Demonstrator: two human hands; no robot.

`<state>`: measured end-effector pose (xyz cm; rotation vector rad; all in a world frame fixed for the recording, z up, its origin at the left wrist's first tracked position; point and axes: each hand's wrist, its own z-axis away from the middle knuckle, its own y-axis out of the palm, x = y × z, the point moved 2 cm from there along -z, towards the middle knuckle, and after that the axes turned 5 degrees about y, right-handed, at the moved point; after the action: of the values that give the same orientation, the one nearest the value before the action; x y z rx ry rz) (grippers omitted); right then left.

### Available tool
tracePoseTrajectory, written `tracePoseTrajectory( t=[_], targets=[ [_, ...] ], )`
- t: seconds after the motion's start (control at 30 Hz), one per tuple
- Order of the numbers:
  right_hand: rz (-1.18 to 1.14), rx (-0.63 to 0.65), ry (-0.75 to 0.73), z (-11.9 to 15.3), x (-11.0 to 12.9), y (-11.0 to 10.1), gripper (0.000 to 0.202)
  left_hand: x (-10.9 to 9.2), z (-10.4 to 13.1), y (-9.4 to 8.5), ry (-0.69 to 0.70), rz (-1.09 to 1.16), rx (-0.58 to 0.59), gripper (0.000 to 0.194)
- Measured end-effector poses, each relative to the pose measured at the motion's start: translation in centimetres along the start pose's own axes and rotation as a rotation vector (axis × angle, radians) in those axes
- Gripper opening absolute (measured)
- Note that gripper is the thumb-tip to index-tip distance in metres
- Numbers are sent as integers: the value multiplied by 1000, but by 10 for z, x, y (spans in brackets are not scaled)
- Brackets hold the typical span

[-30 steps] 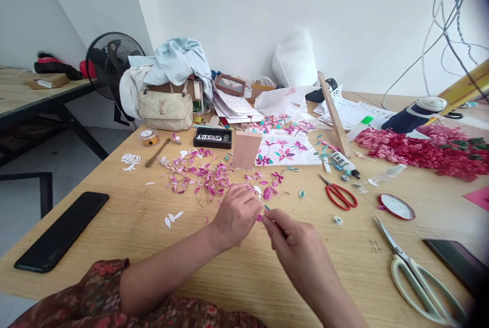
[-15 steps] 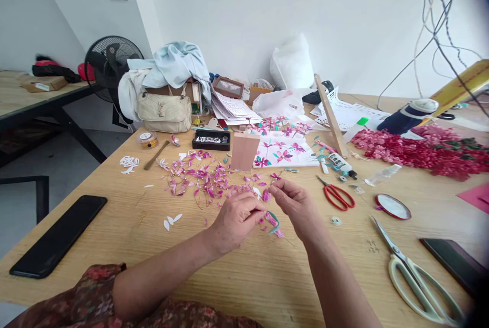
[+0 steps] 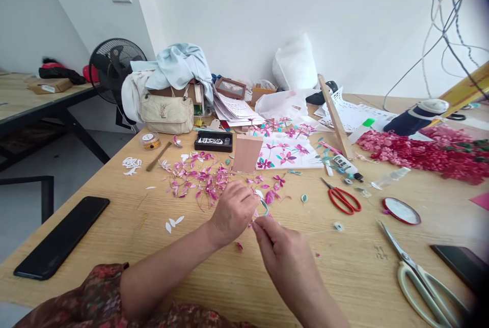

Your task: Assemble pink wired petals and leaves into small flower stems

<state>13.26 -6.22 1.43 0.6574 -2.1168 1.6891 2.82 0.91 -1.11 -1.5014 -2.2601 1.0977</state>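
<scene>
My left hand (image 3: 234, 214) is closed in a pinch over the middle of the table. At its fingertips is a small pink flower piece with a curved teal leaf (image 3: 264, 208), partly covered by the fingers. My right hand (image 3: 288, 254) meets it from below right, thumb and forefinger pressed together beside the flower piece. What the right fingers pinch is too small to make out. A heap of pink petals on thin stems (image 3: 206, 178) spreads just beyond the hands. Near the right hand lie a loose pink petal cluster (image 3: 271, 196) and a small teal leaf (image 3: 304, 198).
Pink flowers with teal leaves lie on a white sheet (image 3: 311, 159) behind a wooden block (image 3: 246, 154). Red-handled scissors (image 3: 344, 200), large pale-handled scissors (image 3: 414, 272) and a round white dish (image 3: 401, 211) are right. A black phone (image 3: 61, 236) lies left.
My right hand has moved down and left, below my left fingertips. The left hand has shifted slightly up and left. The teal leaf has moved up with it. The view has turned slightly.
</scene>
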Motion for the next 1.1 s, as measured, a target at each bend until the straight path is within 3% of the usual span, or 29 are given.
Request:
tracePoseTrajectory(
  t=[0.1,0.2,0.3,0.4,0.53,0.6,0.7,0.73,0.83,0.9,0.97,1.1],
  targets=[
    [-19,-41,-29,-18,-7,-29,27,-7,2,-3,69,9,50,21],
    [-139,-115,101,-40,-35,-36,27,-12,0,-10,-25,230,57,18],
    [-379,-37,217,-49,-64,-15,29,-12,-1,-14,-294,559,22,11],
    [-583,86,270,-41,-76,14,31,-9,-2,-14,-533,835,-31,6],
    [-819,282,319,-25,-72,38,34,-11,-3,-6,-731,1201,18,12],
    [-855,356,358,-21,-72,41,35,-12,-4,-2,-766,1275,38,13],
    [-701,331,397,-20,-81,29,37,-9,-7,-3,-696,1167,-5,12],
    [-597,240,385,-20,-83,20,36,-7,-8,-5,-639,1077,-24,12],
    [-245,-199,301,-17,-78,-17,30,-2,-10,-10,-445,784,-82,14],
    [-145,-342,266,-14,-63,-33,27,0,-10,-12,-360,663,-111,14],
    [-206,-278,252,-14,-45,-33,24,1,-10,-13,-322,596,-132,13],
    [-468,-28,297,-23,-28,-6,19,1,-9,-14,-298,537,-154,13]
  ],
)
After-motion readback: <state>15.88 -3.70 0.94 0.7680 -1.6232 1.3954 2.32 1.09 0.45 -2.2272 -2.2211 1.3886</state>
